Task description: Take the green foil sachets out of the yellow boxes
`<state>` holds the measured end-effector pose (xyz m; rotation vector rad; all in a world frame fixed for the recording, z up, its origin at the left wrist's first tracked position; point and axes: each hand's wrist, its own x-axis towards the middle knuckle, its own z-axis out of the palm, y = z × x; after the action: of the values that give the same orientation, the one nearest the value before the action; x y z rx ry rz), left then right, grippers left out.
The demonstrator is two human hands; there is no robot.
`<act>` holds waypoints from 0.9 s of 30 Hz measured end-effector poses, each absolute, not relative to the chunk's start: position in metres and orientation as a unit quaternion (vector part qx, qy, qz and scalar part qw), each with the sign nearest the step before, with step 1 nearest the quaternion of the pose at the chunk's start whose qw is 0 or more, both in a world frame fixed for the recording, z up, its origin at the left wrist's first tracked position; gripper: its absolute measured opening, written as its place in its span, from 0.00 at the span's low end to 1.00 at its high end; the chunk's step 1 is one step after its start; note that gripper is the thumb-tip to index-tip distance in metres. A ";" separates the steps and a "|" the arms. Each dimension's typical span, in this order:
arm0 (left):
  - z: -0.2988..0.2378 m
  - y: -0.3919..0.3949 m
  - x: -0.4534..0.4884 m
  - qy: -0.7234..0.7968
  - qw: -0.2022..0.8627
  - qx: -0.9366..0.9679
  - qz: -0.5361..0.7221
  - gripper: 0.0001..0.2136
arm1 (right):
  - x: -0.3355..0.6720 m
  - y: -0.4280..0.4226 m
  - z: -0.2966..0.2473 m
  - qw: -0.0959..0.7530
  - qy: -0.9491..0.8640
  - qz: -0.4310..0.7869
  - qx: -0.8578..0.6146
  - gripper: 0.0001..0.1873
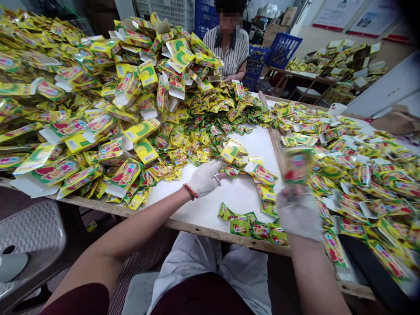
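A blurred yellow-green box (298,164) with red on its front is clamped upright in the gloved right hand (299,214), near the wooden divider (276,142). The gloved left hand (204,179), fingers loosely bent, is beside small packets (231,171) on the white surface (203,211); whether it grips one, I cannot tell.
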<state>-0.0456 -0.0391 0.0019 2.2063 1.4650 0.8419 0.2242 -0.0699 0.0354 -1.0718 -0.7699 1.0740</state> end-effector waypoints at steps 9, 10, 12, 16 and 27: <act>-0.021 -0.038 -0.034 0.470 -0.023 0.875 0.116 0.18 | 0.190 -0.060 0.024 0.416 -0.583 0.424 -0.555 0.13; -0.020 -0.045 -0.034 0.468 -0.018 0.877 0.109 0.15 | 0.177 -0.058 0.014 0.356 -0.633 0.384 -0.570 0.14; -0.018 -0.059 -0.035 0.475 -0.008 0.875 0.099 0.11 | 0.159 -0.051 -0.005 0.274 -0.709 0.290 -0.581 0.13; -0.013 -0.070 -0.032 0.551 -0.001 0.826 0.119 0.14 | 0.148 -0.041 -0.027 0.198 -0.770 0.188 -0.576 0.11; -0.010 -0.057 -0.025 0.605 0.042 0.783 0.136 0.16 | 0.151 -0.023 -0.023 0.183 -0.709 0.113 -0.671 0.16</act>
<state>-0.0251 -0.0571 -0.0101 2.3975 1.8521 0.4154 0.1513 -0.0234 -0.0234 -1.8928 -2.0011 0.3194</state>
